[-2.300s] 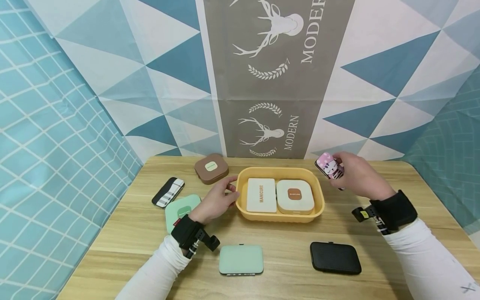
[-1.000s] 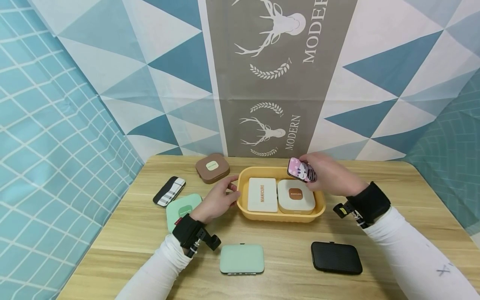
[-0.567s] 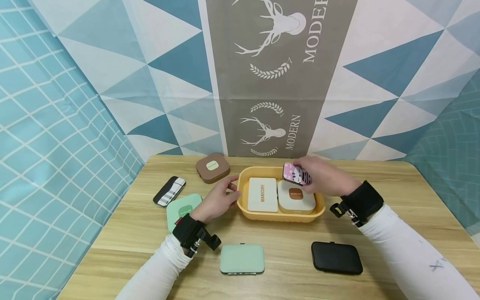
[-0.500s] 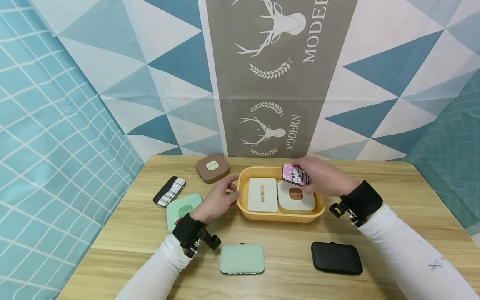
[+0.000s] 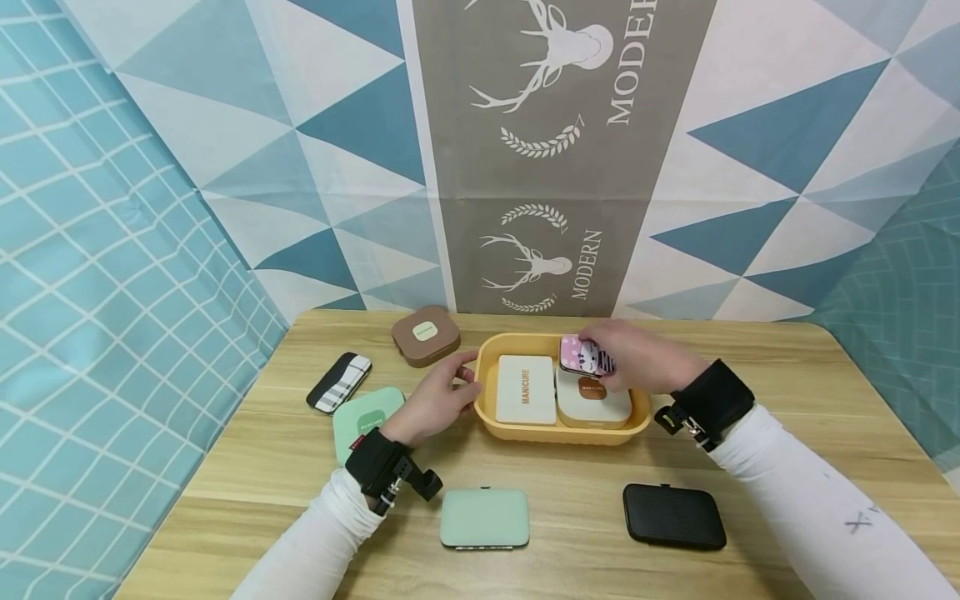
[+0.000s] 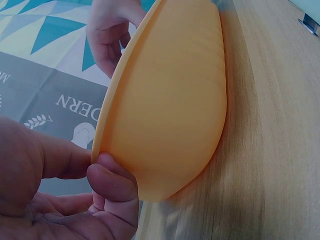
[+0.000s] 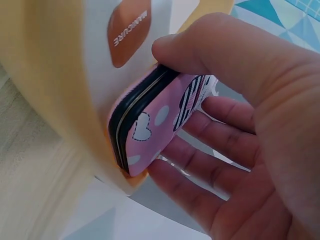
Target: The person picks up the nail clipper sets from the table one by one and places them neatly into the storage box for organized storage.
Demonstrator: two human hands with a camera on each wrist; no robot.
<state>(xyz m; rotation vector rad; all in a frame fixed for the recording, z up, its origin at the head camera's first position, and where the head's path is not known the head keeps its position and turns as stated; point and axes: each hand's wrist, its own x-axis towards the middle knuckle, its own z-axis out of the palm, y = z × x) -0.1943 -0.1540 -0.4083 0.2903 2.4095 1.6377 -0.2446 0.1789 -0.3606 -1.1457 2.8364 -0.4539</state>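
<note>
Nearest me, before the yellow tray (image 5: 558, 433), lie a mint case (image 5: 483, 517) and a black case (image 5: 672, 516). At the tray's left rim my left hand (image 5: 435, 402) pinches the edge. Over the tray's far right, my right hand (image 5: 637, 360) grasps a pink case (image 5: 585, 356) above the white box (image 5: 592, 400).

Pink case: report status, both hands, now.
Right hand grips pink case over white square box. Left hand pinches yellow tray rim. Nothing blocking.
</note>
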